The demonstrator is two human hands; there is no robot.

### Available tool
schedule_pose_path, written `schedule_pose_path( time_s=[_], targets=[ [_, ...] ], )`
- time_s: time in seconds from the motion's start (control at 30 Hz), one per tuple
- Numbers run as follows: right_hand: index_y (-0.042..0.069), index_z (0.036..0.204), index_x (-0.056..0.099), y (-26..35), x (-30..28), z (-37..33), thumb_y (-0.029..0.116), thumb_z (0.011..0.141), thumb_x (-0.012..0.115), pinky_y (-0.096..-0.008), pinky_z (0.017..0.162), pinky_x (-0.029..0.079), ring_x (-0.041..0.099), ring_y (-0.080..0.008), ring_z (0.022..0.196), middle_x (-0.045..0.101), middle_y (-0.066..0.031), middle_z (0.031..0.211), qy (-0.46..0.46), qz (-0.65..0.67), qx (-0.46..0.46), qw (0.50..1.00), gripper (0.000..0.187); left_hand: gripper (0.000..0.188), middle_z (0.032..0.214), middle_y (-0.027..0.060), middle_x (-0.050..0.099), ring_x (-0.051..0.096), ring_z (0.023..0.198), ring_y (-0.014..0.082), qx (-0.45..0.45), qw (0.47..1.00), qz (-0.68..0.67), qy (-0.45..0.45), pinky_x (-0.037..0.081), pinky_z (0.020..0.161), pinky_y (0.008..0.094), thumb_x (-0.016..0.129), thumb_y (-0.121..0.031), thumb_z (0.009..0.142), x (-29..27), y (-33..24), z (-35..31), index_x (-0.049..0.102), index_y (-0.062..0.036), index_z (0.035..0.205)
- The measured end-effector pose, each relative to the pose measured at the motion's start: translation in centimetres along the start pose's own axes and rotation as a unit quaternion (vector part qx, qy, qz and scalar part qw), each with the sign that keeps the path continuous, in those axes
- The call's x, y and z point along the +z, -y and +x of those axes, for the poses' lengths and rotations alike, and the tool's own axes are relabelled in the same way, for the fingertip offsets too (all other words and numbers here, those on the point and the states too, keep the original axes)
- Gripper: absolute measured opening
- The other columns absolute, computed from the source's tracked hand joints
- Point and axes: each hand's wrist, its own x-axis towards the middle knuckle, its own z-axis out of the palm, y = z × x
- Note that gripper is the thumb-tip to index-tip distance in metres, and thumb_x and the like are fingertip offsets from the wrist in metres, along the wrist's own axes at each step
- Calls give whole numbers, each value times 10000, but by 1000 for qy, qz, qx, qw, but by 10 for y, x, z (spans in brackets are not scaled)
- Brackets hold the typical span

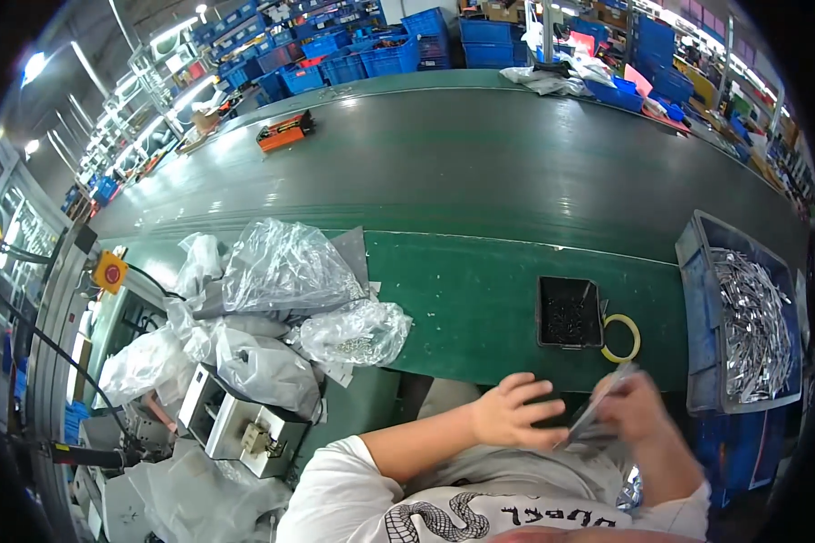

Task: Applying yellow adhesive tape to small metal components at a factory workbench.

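My right hand [632, 409], somewhat blurred, is closed on a thin, flat grey metal strip [590, 414] held at a slant above my lap. Beside the strip's lower end is my left hand [519, 413], its fingers spread apart; whether a fingertip touches the strip, I cannot tell. On the green table just beyond my hands sits a black tray [569, 338] with small dark parts in it. A yellow tape ring [637, 344] lies against the tray's right side. To the right stands a blue-grey bin [695, 317] full of shiny metal pieces [752, 330].
Clear plastic bags [285, 271] are heaped on the left. Below them is a white metal fixture [244, 434]. An orange box [283, 133] rests on the far conveyor belt [444, 145]. A yellow-and-red stop button [110, 271] is mounted at the left.
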Motion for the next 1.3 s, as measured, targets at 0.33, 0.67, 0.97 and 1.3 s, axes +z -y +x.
schedule_pose_path(
  time_s=[0.33,0.67,0.97,1.3],
  targets=[
    [49,949,641,-110,35,10,174,979,497,-332,659,510,638,-207,764,681,-58,893,96,247,138,954,193,291,1251,47,604,562,1146,259,23,987,-126,96,432,932,428,634,-238,853,0,-13,14,613,-153,1131],
    [26,1162,614,-39,-9,34,248,835,694,-435,967,409,553,-331,1136,605,-148,1173,-319,-616,-271,668,404,133,705,78,573,547,552,165,-649,554,-519,37,448,496,321,485,-88,958,9,-12,6,511,-63,1087],
    [44,1048,605,-57,-11,53,192,880,638,-470,1064,310,500,-316,1227,574,-118,1266,-290,-547,-198,760,227,128,768,106,619,613,601,213,-712,392,-581,51,508,519,345,419,-174,979,17,-8,8,485,-117,1073],
    [82,955,496,-73,-45,40,200,1050,410,-305,774,378,448,-141,745,466,-23,769,-363,152,-265,880,174,108,765,53,600,624,654,172,-708,365,-594,-110,575,622,355,476,-211,1009,15,-7,10,496,-110,975]
  ],
)
